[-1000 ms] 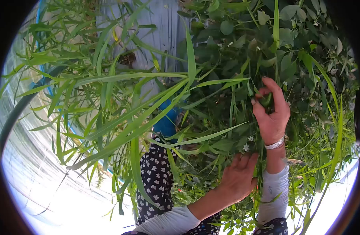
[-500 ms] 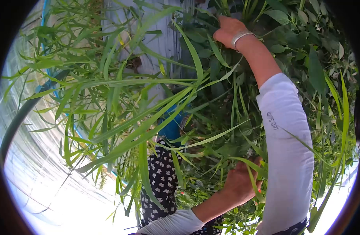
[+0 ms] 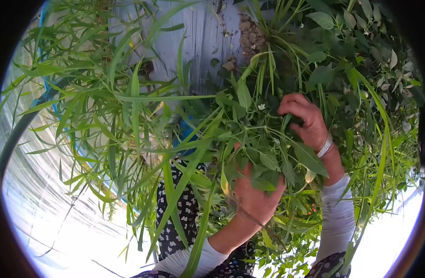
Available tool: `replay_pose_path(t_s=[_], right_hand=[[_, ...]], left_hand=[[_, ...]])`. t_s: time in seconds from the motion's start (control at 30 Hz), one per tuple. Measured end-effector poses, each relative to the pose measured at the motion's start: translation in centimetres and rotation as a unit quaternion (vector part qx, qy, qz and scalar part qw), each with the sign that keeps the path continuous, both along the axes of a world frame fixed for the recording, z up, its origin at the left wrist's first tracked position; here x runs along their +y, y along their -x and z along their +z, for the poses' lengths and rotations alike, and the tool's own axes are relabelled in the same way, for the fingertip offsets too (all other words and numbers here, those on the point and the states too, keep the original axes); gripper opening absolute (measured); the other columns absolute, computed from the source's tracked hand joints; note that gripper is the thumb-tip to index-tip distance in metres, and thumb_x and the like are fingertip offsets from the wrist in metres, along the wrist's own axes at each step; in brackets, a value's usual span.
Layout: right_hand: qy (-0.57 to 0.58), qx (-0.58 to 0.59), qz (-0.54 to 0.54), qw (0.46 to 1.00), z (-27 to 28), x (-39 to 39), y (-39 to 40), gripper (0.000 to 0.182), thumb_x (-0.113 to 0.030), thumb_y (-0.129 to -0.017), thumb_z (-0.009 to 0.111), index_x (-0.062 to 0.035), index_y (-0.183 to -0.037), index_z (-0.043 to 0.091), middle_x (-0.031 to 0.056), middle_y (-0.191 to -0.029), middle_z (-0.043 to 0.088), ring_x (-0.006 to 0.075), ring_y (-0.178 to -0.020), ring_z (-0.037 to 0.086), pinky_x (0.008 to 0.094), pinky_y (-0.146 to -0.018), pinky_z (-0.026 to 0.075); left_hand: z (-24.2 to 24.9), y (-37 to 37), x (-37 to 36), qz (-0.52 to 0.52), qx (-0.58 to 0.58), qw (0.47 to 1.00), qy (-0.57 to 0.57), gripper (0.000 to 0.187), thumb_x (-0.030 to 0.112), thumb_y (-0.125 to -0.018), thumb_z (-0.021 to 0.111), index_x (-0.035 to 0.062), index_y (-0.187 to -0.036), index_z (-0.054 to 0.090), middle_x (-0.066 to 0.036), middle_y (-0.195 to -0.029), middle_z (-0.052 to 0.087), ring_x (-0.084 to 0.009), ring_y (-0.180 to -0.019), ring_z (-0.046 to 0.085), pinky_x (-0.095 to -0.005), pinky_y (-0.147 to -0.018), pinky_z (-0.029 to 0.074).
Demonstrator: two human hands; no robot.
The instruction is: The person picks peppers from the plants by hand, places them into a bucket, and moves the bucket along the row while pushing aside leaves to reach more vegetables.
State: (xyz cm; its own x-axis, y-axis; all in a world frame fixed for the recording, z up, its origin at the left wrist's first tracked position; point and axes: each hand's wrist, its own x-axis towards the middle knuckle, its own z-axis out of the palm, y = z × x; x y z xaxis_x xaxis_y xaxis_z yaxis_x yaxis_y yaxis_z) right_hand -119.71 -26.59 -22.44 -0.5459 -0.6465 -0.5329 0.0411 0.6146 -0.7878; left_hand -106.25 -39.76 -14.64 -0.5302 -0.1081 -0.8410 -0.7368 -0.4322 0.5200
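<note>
- Head view: left hand (image 3: 254, 197) at 6 o'clock grips a leafy plant (image 3: 263, 148).
- Right hand (image 3: 305, 120) at 3 o'clock curls closed among its stems.

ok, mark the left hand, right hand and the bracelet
left hand (image 3: 255, 197), head view, back of the hand among leaves
right hand (image 3: 304, 118), head view, knuckles, fingers curled into the plant
bracelet (image 3: 324, 146), head view, band on the right wrist

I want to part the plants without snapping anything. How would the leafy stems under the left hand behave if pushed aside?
The leafy stems look thin and green, so they would probably bend and spring back. They seem light: the left hand gathers several. The small white flower looks fragile and could drop off.
</note>
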Motion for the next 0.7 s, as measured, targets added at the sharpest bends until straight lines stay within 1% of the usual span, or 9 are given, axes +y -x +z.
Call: replay_pose_path(t_s=[0.07, 0.17, 0.2, 0.27, 0.33, 0.43, 0.47, 0.57, 0.7], right_hand=[[-0.017, 0.027, -0.073, 0.997, -0.2, 0.6, -2.4, 0.046, 0.017, -0.053, 0.049, -0.0035, -0.094, 0.057, 0.0101, -0.102, 0.054, 0.0278, -0.099, 0.054, 0.0282, -0.083, 0.044], [-0.032, 0.067, -0.082, 0.994, -0.7, 0.6, -4.2, 0.046, 0.016, -0.055, 0.049, -0.0049, -0.096, 0.058, 0.0122, -0.107, 0.053, 0.0293, -0.1, 0.054, 0.0289, -0.084, 0.044], [-0.038, 0.079, -0.074, 0.993, -0.9, 0.9, -4.6, 0.042, 0.012, -0.06, 0.053, -0.006, -0.098, 0.059, 0.0135, -0.114, 0.051, 0.0283, -0.102, 0.054, 0.0307, -0.085, 0.044], [-0.019, 0.06, -0.063, 0.996, -1.0, 1.9, -4.8, 0.04, 0.01, -0.062, 0.056, -0.0068, -0.099, 0.059, 0.0133, -0.117, 0.049, 0.028, -0.103, 0.054, 0.031, -0.086, 0.043], [0.026, -0.004, -0.105, 0.994, -0.7, 3.0, -4.6, 0.037, 0.0, -0.068, 0.062, -0.0081, -0.104, 0.06, 0.0131, -0.125, 0.046, 0.0267, -0.107, 0.052, 0.0323, -0.089, 0.042], [-0.045, 0.089, -0.057, 0.993, 0.6, 4.5, -3.4, 0.031, -0.015, -0.078, 0.053, -0.0042, -0.106, 0.059, 0.014, -0.128, 0.044, 0.0275, -0.108, 0.052, 0.0358, -0.084, 0.044], [-0.059, 0.078, -0.072, 0.993, 2.3, 3.8, -2.7, 0.033, -0.008, -0.076, 0.052, -0.0037, -0.108, 0.058, 0.0135, -0.128, 0.045, 0.0252, -0.106, 0.052, 0.0324, -0.084, 0.044], [-0.073, 0.109, -0.13, 0.983, 5.9, -0.3, 0.9, 0.039, 0.002, -0.07, 0.051, -0.0041, -0.108, 0.059, 0.0116, -0.122, 0.05, 0.021, -0.094, 0.055, 0.0294, -0.08, 0.045], [0.061, 0.23, -0.124, 0.963, 0.9, -8.9, 3.5, 0.038, 0.005, -0.065, 0.051, -0.0047, -0.1, 0.06, 0.012, -0.085, 0.061, 0.0237, -0.073, 0.058, 0.0293, -0.07, 0.047]], left_hand=[[-0.3, 0.8, -1.0, -0.087, 0.061, 0.992, 0.067, 0.044, 0.013, -0.079, 0.063, -0.0006, -0.116, 0.043, -0.01, -0.109, 0.055, -0.0218, -0.093, 0.055, -0.0322, -0.079, 0.046], [-0.5, -0.6, 1.7, -0.03, -0.016, 0.999, 0.014, 0.045, 0.013, -0.085, 0.058, 0.0057, -0.125, 0.038, -0.012, -0.116, 0.053, -0.0196, -0.103, 0.053, -0.032, -0.085, 0.046], [-1.1, -1.3, 2.2, 0.241, 0.021, 0.938, -0.25, 0.054, 0.012, -0.084, 0.059, 0.0089, -0.13, 0.031, -0.014, -0.121, 0.05, -0.0211, -0.109, 0.049, -0.0349, -0.09, 0.043], [-1.8, -2.5, 2.3, 0.481, 0.051, 0.737, -0.472, 0.062, 0.011, -0.084, 0.059, 0.0121, -0.136, 0.025, -0.017, -0.125, 0.047, -0.0227, -0.116, 0.045, -0.0378, -0.094, 0.04], [-2.1, -3.8, 1.6, 0.18, 0.113, 0.914, -0.346, 0.065, 0.024, -0.073, 0.064, 0.0164, -0.132, 0.036, -0.017, -0.132, 0.041, -0.0312, -0.121, 0.039, -0.0427, -0.1, 0.03], [-1.7, -2.2, 0.4, -0.091, 0.147, 0.978, -0.119, 0.07, 0.02, -0.064, 0.065, 0.0195, -0.13, 0.042, -0.018, -0.134, 0.038, -0.0407, -0.121, 0.037, -0.0454, -0.101, 0.03], [-2.0, -1.7, -0.5, -0.199, 0.175, 0.958, -0.11, 0.066, 0.024, -0.07, 0.061, 0.0131, -0.131, 0.04, -0.012, -0.136, 0.038, -0.0356, -0.127, 0.028, -0.0455, -0.105, 0.019], [-2.9, -2.8, 1.0, -0.286, 0.194, 0.934, -0.095, 0.058, 0.029, -0.074, 0.056, 0.0066, -0.127, 0.045, -0.009, -0.136, 0.041, -0.0317, -0.134, 0.021, -0.0456, -0.109, 0.007], [-2.1, -2.1, 1.4, -0.275, 0.162, 0.946, -0.05, 0.047, 0.021, -0.069, 0.054, 0.0077, -0.114, 0.058, -0.012, -0.123, 0.052, -0.0332, -0.129, 0.03, -0.0462, -0.106, 0.016]])
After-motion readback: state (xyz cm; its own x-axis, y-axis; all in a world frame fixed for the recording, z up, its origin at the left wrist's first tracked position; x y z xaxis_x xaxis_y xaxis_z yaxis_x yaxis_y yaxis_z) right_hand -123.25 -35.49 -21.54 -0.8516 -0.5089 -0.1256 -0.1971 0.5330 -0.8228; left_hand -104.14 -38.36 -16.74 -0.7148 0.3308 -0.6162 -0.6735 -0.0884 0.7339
